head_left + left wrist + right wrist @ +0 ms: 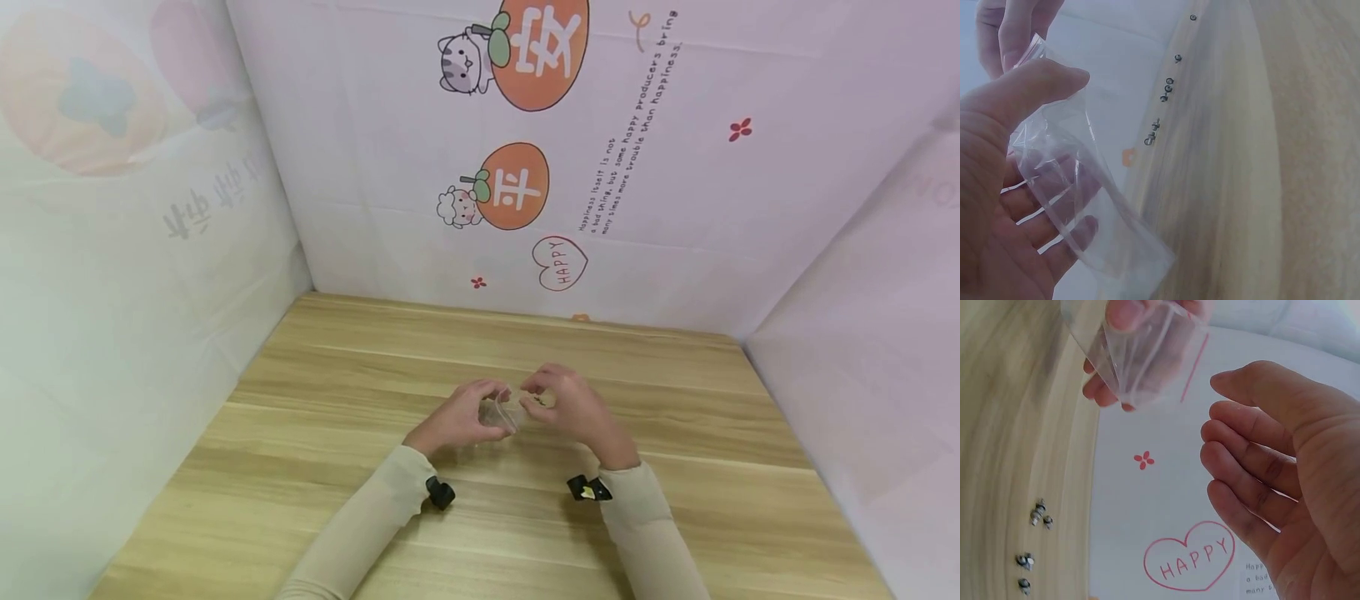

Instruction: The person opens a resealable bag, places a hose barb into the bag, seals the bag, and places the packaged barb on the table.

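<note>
My left hand (pixel 461 417) holds a clear plastic zip bag (pixel 504 414) between thumb and fingers. In the left wrist view the bag (pixel 1135 250) hangs down past the fingers, creased and see-through. A red line runs along one edge of the bag (pixel 1147 359) in the right wrist view. My right hand (pixel 573 407) is just to the right of the bag, fingers loosely bent, with nothing between them. Several small metal screws (pixel 1169 89) lie scattered on the table beyond the hands, partly hidden by the right hand in the head view.
The wood-grain table (pixel 465 533) meets a white printed cloth wall (pixel 375 167) at the back. Similar white cloth walls stand at the left (pixel 135 333) and right (pixel 862 350). Dark wrist cameras sit on both sleeves.
</note>
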The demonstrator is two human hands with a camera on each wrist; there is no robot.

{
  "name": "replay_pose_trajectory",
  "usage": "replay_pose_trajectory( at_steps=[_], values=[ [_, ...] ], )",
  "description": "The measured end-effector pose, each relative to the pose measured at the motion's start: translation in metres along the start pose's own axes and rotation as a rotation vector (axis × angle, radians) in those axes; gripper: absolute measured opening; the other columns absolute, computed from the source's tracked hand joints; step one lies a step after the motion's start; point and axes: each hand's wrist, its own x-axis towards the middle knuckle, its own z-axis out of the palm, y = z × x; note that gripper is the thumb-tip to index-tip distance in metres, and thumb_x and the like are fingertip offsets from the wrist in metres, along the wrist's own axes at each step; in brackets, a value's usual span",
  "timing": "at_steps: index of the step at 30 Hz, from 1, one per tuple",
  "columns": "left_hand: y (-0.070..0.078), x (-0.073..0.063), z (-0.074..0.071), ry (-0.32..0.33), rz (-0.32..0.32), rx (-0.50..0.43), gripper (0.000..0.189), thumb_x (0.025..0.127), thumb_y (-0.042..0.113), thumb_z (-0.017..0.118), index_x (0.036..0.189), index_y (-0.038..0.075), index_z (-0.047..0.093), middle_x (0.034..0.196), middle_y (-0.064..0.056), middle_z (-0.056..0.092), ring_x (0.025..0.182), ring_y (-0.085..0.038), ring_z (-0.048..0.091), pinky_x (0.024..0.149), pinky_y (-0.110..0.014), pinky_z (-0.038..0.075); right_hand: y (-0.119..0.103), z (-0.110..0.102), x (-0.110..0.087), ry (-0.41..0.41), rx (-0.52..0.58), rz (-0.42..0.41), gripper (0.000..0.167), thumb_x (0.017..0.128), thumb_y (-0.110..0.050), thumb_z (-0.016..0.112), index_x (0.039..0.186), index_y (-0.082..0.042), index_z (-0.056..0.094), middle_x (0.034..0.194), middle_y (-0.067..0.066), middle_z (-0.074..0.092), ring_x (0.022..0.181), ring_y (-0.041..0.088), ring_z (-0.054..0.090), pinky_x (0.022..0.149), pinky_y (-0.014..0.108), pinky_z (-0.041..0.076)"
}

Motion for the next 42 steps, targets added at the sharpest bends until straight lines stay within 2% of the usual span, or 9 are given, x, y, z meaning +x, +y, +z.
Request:
replay_pose_trajectory(
  at_steps=[8, 17, 22, 29, 35, 38, 42],
  values=[
    [0.002, 0.002, -0.002, 0.010, -0.006, -0.027, 0.053, 0.089, 0.029, 0.085, 0.136, 0.016, 0.062, 0.135, 0.001, 0.067, 0.131, -0.022, 0.062, 0.107, -0.038, 0.056, 0.009, -0.024, -0.002, 0.026, -0.010, 0.066, 0.018, 0.086, -0.011, 0.087, 0.101, -0.005, 0.079, 0.097, 0.010, 0.076, 0.088, 0.022, 0.070, 0.079, 0.042, 0.062],
    [0.002, 0.002, -0.003, 0.002, -0.021, -0.020, 0.056, 0.088, 0.029, 0.086, 0.136, 0.017, 0.061, 0.139, -0.001, 0.065, 0.128, -0.021, 0.063, 0.100, -0.030, 0.058, 0.023, -0.050, -0.011, 0.016, -0.127, 0.056, 0.020, 0.085, -0.008, 0.087, 0.102, -0.004, 0.079, 0.094, 0.006, 0.076, 0.086, 0.023, 0.072, 0.077, 0.041, 0.062],
    [0.005, 0.001, -0.007, 0.008, -0.026, -0.030, 0.052, 0.089, 0.028, 0.085, 0.134, 0.018, 0.062, 0.141, 0.000, 0.065, 0.129, -0.021, 0.062, 0.102, -0.033, 0.057, 0.033, -0.061, -0.020, -0.012, -0.189, 0.046, 0.018, 0.084, -0.009, 0.088, 0.099, -0.004, 0.079, 0.090, 0.004, 0.073, 0.083, 0.021, 0.070, 0.074, 0.040, 0.061],
    [0.001, 0.000, -0.005, 0.007, -0.030, -0.029, 0.051, 0.089, 0.029, 0.085, 0.133, 0.017, 0.064, 0.139, 0.000, 0.066, 0.129, -0.020, 0.062, 0.102, -0.032, 0.057, 0.044, -0.068, -0.044, -0.139, -0.227, 0.053, 0.017, 0.084, -0.008, 0.088, 0.098, -0.005, 0.079, 0.091, 0.005, 0.074, 0.084, 0.019, 0.069, 0.074, 0.038, 0.062],
    [-0.002, -0.002, -0.004, 0.009, -0.029, -0.042, 0.051, 0.088, 0.027, 0.084, 0.134, 0.016, 0.064, 0.136, 0.001, 0.067, 0.129, -0.019, 0.062, 0.102, -0.031, 0.056, 0.051, -0.066, -0.062, -0.271, -0.211, 0.121, 0.019, 0.086, -0.007, 0.086, 0.104, -0.003, 0.079, 0.097, 0.007, 0.075, 0.088, 0.021, 0.071, 0.077, 0.039, 0.062],
    [-0.003, -0.002, -0.005, 0.005, -0.033, -0.044, 0.052, 0.089, 0.027, 0.084, 0.135, 0.016, 0.063, 0.136, 0.002, 0.067, 0.129, -0.019, 0.062, 0.101, -0.030, 0.057, 0.056, -0.062, -0.070, -0.300, -0.197, 0.138, 0.022, 0.086, -0.007, 0.086, 0.106, -0.002, 0.079, 0.099, 0.007, 0.075, 0.089, 0.021, 0.071, 0.077, 0.037, 0.062],
    [-0.003, -0.002, -0.006, 0.000, -0.038, -0.039, 0.053, 0.089, 0.027, 0.084, 0.136, 0.016, 0.063, 0.138, 0.002, 0.066, 0.130, -0.019, 0.061, 0.101, -0.030, 0.056, 0.063, -0.054, -0.080, -0.293, -0.189, 0.125, 0.022, 0.084, -0.008, 0.087, 0.103, -0.003, 0.079, 0.097, 0.007, 0.075, 0.087, 0.019, 0.072, 0.075, 0.033, 0.063]
  ],
)
